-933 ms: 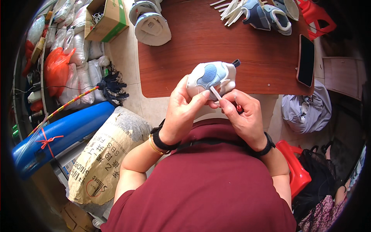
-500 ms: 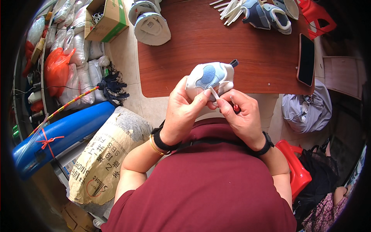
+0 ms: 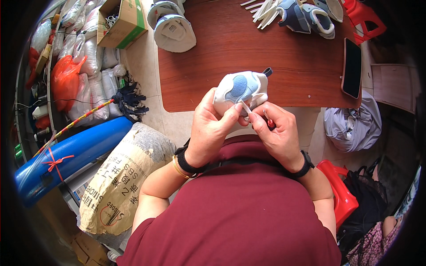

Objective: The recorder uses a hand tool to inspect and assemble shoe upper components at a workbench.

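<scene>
Above the table's near edge, my left hand (image 3: 208, 122) is closed around a small white and light-blue shoe upper (image 3: 241, 87) with a dark pull tab. The thumb presses on its near side, and its underside is hidden. My right hand (image 3: 280, 135) pinches a narrow white strip (image 3: 245, 107) between thumb and forefinger, against the upper beside my left thumb. Tucked in the same fingers is a small red-handled tool (image 3: 270, 123) with a thin metal tip; its exact kind is unclear.
More blue and white shoe uppers (image 3: 306, 18) and loose white strips (image 3: 267, 13) lie at the table's far right. A phone (image 3: 351, 68) rests by the right edge. Stacked uppers (image 3: 174, 34) stand far left. A paper sack (image 3: 120, 186) and blue roll (image 3: 80, 155) are left; a red stool (image 3: 339, 195) is right.
Hardly anything differs. Both hands keep their hold, and the upper and white strip shift very slightly.
</scene>
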A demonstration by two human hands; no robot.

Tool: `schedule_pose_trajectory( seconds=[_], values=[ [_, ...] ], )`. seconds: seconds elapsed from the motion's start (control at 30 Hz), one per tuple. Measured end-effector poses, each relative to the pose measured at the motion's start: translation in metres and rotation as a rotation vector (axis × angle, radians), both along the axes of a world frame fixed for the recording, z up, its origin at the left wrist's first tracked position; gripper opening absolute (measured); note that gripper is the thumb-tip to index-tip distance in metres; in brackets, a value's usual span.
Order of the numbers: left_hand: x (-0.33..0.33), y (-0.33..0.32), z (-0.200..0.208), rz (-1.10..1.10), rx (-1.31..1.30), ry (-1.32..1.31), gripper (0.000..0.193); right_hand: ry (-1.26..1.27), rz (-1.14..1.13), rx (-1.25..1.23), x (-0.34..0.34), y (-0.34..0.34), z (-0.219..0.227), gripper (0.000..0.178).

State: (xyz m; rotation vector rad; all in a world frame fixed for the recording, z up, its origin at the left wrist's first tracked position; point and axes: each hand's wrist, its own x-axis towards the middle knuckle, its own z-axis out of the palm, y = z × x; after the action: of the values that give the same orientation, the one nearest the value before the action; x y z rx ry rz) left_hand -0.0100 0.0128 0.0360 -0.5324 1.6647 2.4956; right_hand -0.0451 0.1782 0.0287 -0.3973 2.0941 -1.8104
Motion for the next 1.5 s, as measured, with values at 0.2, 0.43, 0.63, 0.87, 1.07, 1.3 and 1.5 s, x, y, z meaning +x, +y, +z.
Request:
schedule_pose_trajectory(
  seconds=[0.2,0.43,0.63,0.87,1.07,1.3,1.5],
  values=[
    [0.000,-0.001,-0.001,0.002,0.009,0.010,0.027,-0.017,0.005,-0.027,0.001,-0.002,0.001,0.015],
    [-0.003,-0.002,-0.001,0.028,-0.012,-0.005,0.023,0.148,0.000,0.079,0.001,0.011,0.018,0.021],
    [-0.003,0.000,-0.002,0.030,-0.181,0.006,0.019,0.210,0.165,0.116,0.000,0.033,0.031,0.023],
    [0.003,0.002,-0.009,0.010,-0.397,0.104,0.020,0.242,0.144,0.241,-0.001,0.019,0.019,0.020],
    [0.003,0.005,-0.007,0.023,-0.407,0.099,0.020,0.072,0.200,0.185,-0.008,0.016,0.017,0.016],
    [0.002,0.009,-0.004,0.044,-0.375,0.118,0.019,-0.023,0.205,0.136,-0.011,0.016,0.014,0.017],
    [0.003,0.009,-0.002,0.057,-0.314,0.092,0.020,-0.054,0.218,0.153,-0.011,0.013,0.018,0.017]
  ],
)
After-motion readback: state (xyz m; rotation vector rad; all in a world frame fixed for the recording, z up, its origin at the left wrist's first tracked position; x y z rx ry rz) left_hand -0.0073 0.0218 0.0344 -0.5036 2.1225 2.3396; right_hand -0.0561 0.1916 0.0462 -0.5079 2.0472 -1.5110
